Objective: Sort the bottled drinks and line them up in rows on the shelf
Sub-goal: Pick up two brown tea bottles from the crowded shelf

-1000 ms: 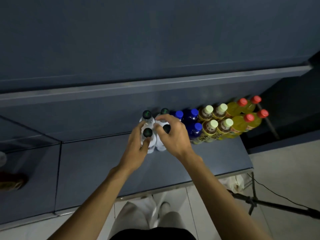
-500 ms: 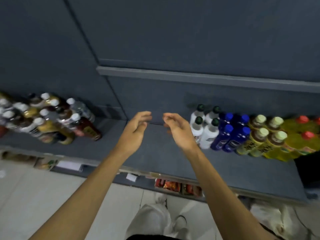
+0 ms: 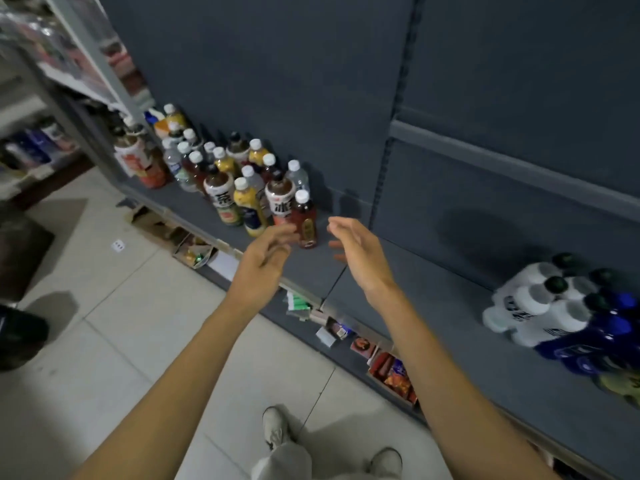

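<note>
In the head view, both your hands were out over the grey shelf (image 3: 433,306), neither touching a bottle. Your left hand (image 3: 263,268) sat near the centre with a loose, spread grip, fingers slightly curled and blurred at the tips. Your right hand (image 3: 360,258) was just beside it at 3 o'clock, palm turned inward, its grip also spread and holding nothing.

Between the two sets of fingertips, a little beyond them at 12 o'clock, stood a dark red bottle (image 3: 306,220) with a white cap, upright on the shelf at the near edge of the mixed cluster of bottles (image 3: 225,174). That unsorted cluster ran back toward 10 o'clock along the shelf's rear panel, with white, black and mixed caps.

Well apart, at 4 o'clock from your right hand, the white bottles (image 3: 533,303) with dark caps stood grouped, touching the blue bottles (image 3: 595,337) just beyond them at the frame's right edge.

Below, your shoes (image 3: 277,427) were on the tiled floor (image 3: 104,341).
</note>
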### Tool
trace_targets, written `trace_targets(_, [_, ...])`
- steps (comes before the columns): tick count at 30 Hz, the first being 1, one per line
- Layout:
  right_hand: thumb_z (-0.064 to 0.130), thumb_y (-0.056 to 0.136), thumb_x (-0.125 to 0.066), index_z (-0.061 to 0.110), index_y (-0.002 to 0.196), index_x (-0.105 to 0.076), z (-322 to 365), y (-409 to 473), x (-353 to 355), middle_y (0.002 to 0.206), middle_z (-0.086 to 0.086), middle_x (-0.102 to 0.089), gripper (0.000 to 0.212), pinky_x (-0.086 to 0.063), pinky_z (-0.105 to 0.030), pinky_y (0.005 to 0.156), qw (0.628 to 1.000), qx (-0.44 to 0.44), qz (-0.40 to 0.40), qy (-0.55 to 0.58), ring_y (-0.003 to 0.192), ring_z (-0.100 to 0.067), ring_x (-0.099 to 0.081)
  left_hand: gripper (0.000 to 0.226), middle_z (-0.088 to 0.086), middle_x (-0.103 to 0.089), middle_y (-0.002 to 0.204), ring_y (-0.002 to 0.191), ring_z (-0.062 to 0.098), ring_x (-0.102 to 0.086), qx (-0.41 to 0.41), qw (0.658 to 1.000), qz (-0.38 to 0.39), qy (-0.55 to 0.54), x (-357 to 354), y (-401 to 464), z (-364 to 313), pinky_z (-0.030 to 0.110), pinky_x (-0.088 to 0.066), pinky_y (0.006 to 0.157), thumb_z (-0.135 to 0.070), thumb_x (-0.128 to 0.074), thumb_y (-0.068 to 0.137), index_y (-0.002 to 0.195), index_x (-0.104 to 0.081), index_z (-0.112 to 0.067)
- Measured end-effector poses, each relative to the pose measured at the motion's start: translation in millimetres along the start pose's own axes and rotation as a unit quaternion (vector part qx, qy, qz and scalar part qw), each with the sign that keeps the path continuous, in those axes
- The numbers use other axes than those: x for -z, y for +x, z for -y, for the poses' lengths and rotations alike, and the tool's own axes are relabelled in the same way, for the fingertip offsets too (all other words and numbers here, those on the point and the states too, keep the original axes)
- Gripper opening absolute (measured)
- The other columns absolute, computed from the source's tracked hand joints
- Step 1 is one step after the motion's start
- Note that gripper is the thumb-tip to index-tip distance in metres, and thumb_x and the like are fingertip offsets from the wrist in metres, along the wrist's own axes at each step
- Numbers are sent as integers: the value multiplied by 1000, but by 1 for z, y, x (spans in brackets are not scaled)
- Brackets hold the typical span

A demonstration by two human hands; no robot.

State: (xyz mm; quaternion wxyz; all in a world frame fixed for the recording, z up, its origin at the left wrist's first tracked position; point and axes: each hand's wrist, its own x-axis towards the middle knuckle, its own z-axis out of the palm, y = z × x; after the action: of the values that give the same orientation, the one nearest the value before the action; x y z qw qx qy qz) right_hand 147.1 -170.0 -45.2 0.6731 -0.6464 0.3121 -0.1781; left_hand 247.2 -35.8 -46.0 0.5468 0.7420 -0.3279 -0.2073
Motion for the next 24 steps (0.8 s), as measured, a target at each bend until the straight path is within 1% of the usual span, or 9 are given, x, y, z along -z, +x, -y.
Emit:
trace_targets(2, [31,96,-54,28,108,-64,0,9,-36,105,17,-63,16,-48,-25,93,1000,-2,15,-16,108,-8,-61,31,-3,-62,118,112,10,-58,13,1000,0,9,33,0,15,17,-43,98,0,-43,97,120,-57,-16])
trace_targets(4, [29,95,-56,27,108,-64,0,19,-71,109,13,-65,16,-47,-23,90,999,2,32,-35,107,-7,-60,29,-7,-62,119,112,2,-56,26,1000,-4,15,62,3,31,4,-39,88,-6,-45,98,122,-58,-16])
trace_targets(6, [29,93,-58,23,114,-63,0,30,-105,117,7,-65,22,-47,-22,92,998,5,43,-45,108,-6,-60,28,-8,-62,121,112,-1,-55,40,999,-17,11,88,5,47,1,-38,83,-9,-46,99,122,-58,-20])
trace_targets(9, [26,94,-58,21,117,-63,2,44,-145,121,3,-64,24,-47,-24,92,997,3,55,-53,107,-7,-60,29,-6,-62,121,114,5,-55,54,998,-33,-10,123,9,63,4,-41,82,-7,-45,98,119,-58,-23])
trace_targets(12, [27,93,-58,28,111,-63,3,55,-175,118,5,-65,19,-48,-33,97,996,-10,62,-62,109,-11,-60,29,-8,-63,119,113,7,-56,64,996,-63,-29,159,18,71,24,-45,95,-9,-46,98,117,-61,-23])
trace_targets(14, [27,93,-57,27,111,-64,7,64,-192,114,8,-66,20,-50,-33,96,996,-4,65,-62,108,-9,-61,29,-13,-64,115,111,5,-57,64,995,-73,-37,180,29,74,32,-45,99,-9,-47,97,114,-62,-28])
trace_targets(18, [26,94,-57,25,109,-63,17,87,-225,105,17,-65,16,-47,-15,86,995,18,88,-52,101,2,-60,34,-16,-64,112,107,5,-59,48,995,-83,-37,212,45,81,32,-46,99,-5,-45,96,108,-61,-32])
trace_targets(21, [24,95,-57,24,111,-64,18,108,-247,105,16,-65,18,-49,-21,91,995,17,91,-42,101,-1,-61,37,-15,-63,115,109,5,-58,38,997,-66,7,235,53,93,25,-46,95,-3,-42,95,113,-59,-31])
trace_targets(24, [23,95,-57,24,111,-64,14,134,-271,109,14,-65,18,-49,-23,92,995,14,95,-36,103,0,-60,35,-10,-63,118,111,9,-58,41,997,-67,27,259,76,111,26,-46,96,-4,-43,97,118,-60,-27])
